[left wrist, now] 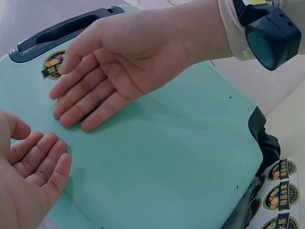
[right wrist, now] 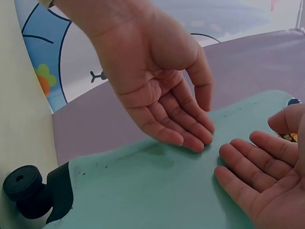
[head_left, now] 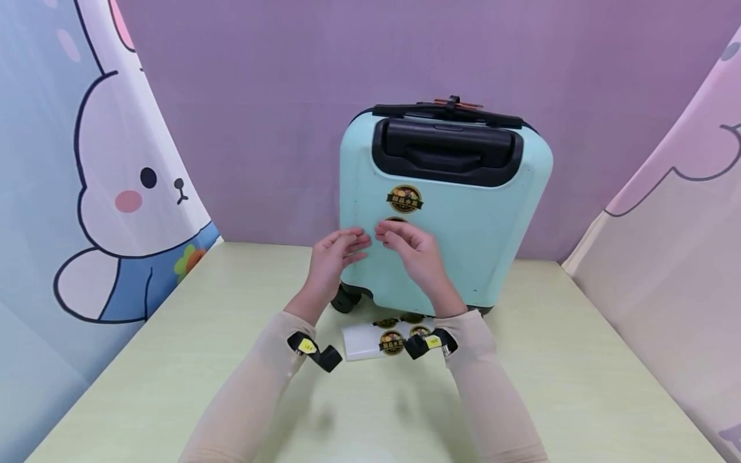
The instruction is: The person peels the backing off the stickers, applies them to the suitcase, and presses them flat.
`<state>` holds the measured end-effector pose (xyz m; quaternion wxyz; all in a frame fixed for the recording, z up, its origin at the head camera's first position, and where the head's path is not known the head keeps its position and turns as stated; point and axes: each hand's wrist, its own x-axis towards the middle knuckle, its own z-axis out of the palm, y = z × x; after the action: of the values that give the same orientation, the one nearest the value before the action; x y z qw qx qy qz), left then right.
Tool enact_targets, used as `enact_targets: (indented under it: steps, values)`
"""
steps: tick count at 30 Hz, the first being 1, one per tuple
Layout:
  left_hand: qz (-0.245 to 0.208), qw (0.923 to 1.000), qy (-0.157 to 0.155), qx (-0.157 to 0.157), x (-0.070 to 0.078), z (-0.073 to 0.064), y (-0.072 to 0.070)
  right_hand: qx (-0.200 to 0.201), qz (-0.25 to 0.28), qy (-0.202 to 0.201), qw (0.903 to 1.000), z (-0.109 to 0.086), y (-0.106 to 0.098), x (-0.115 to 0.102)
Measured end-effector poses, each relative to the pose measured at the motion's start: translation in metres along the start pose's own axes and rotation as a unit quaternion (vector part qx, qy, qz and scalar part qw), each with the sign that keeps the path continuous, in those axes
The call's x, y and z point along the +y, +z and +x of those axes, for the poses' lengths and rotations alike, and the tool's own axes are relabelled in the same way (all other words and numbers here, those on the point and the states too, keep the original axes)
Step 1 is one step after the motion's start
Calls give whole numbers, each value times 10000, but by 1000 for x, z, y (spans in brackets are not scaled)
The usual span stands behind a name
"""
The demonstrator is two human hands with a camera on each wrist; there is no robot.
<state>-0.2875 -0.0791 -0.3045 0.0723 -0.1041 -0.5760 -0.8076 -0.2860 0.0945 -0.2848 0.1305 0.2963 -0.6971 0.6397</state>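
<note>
A mint-green suitcase (head_left: 446, 251) stands upright, with a round black-and-gold sticker (head_left: 404, 199) below its black handle recess. Just under that one, the top of a second sticker (head_left: 396, 219) shows above my right hand (head_left: 413, 247), which hides the rest. My left hand (head_left: 338, 254) is beside the suitcase's left edge, fingertips pointing toward the other hand. In the left wrist view, the fingers of the right hand (left wrist: 124, 62) lie loosely bent over the shell with nothing in them. The right wrist view shows the left hand (right wrist: 162, 86) with relaxed fingers close over the shell, holding nothing.
A white sheet (head_left: 363, 341) with several matching stickers lies on the pale table (head_left: 173, 360) before the suitcase. One black wheel (head_left: 345, 299) shows at its lower left. Behind stands a purple backdrop (head_left: 260, 128), with printed curtains (head_left: 127, 161) at both sides.
</note>
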Motion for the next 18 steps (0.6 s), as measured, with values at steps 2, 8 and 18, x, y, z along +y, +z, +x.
enact_targets:
  steps: [2, 8, 18]
  values:
    - [15, 10000, -24, 15, -1, 0, -1, -54, -40, 60, 10000, -2, -2, 2]
    - [24, 10000, -49, 24, -2, 1, -2, -177, 3, 165, 9997, -8, -9, 7]
    - [78, 9999, -113, 83, -3, -1, -3, 154, 333, 304, 9989, -18, -32, 6]
